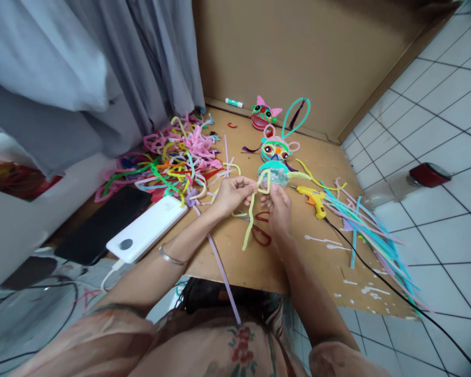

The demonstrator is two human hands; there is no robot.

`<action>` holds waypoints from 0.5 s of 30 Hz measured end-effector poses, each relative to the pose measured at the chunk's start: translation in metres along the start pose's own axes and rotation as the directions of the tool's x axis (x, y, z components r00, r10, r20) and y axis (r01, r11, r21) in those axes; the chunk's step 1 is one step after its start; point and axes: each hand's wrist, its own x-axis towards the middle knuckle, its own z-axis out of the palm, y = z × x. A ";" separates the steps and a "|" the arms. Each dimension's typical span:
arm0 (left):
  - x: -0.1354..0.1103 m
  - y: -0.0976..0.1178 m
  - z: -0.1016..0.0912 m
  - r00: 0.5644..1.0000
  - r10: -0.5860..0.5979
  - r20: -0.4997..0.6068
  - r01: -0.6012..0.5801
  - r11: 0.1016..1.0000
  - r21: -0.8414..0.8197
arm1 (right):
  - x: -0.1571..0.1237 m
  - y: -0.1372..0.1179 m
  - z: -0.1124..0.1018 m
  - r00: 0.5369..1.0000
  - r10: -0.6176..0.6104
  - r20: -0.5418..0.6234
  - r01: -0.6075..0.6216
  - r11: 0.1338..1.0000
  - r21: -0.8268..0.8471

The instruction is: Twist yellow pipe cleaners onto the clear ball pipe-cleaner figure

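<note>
Between my two hands is a pale yellow pipe cleaner point(251, 220), bent into an angular loop at the top with a long tail hanging down. My left hand point(235, 195) pinches it at the left side of the loop. On the loop's right side, the closed fingers of my right hand point(278, 207) grip it too. Just beyond my fingers sits a turquoise-rimmed clear round piece point(277, 173), partly hidden by the loop. Dark red pipe cleaner loops point(262, 236) lie on the table under my hands.
A yellow glue gun point(314, 199) lies right of my hands, its black cord trailing off the table. Straight pipe cleaners point(371, 230) lie farther right. Leftward are a tangled colourful heap point(180, 152), a white power bank point(147, 228) and a black phone point(102, 225). Two decorated animal heads point(275, 149) stand behind.
</note>
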 end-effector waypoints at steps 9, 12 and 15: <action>0.000 0.002 0.000 1.000 -0.005 -0.002 0.005 1.000 -0.019 | -0.009 -0.008 0.007 0.996 0.061 0.066 -0.059 0.998 -0.033; 0.001 0.001 -0.001 0.999 -0.026 -0.019 0.026 0.999 -0.026 | -0.008 -0.008 0.006 0.994 0.070 0.079 -0.070 0.998 -0.012; 0.002 0.000 -0.002 0.999 -0.037 -0.002 0.037 0.997 -0.071 | -0.008 -0.008 0.005 0.992 0.070 0.103 -0.073 0.997 0.027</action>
